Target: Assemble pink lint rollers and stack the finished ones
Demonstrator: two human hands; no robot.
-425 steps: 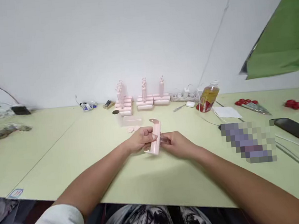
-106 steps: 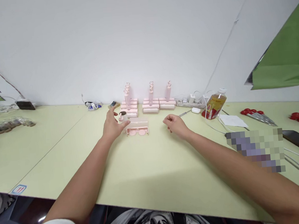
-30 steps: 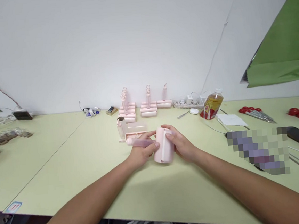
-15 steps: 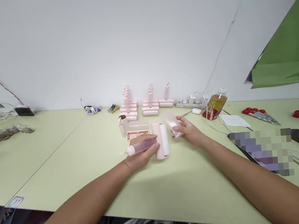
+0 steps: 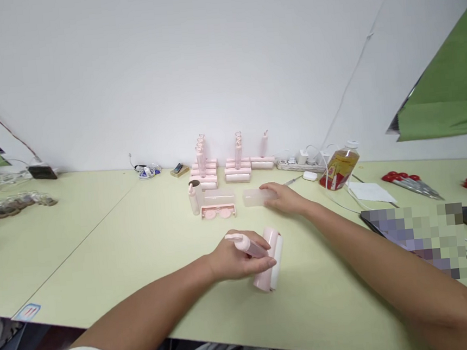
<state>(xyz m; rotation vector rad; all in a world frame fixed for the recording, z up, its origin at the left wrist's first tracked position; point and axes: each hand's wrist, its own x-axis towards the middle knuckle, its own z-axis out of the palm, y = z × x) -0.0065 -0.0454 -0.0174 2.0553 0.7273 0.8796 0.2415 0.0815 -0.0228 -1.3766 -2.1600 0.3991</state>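
Observation:
My left hand (image 5: 235, 257) is wrapped round the handle of a pink lint roller (image 5: 263, 279), whose white sticky roll faces right, low over the table. A translucent cover (image 5: 253, 198) lies flat farther back, its right end between the fingers of my right hand (image 5: 288, 197). To the left stand a loose pink handle (image 5: 194, 201) and a roll with a brown core (image 5: 197, 191). Beside these lie another clear cover (image 5: 221, 196) and an open pink casing (image 5: 218, 212) with two round shapes inside.
Several pink lint rollers (image 5: 238, 173) stand in rows near the wall. Behind my right hand are a power strip (image 5: 298, 165), a bottle of yellow liquid (image 5: 339, 167) and white cables. Red-handled tools (image 5: 409, 181) and a blurred-out flat item (image 5: 419, 240) lie on the right.
My left hand has brought the lint roller nearer to me and to the right, tilting it. The cover in my right hand has gone from raised and tilted to lying on the table.

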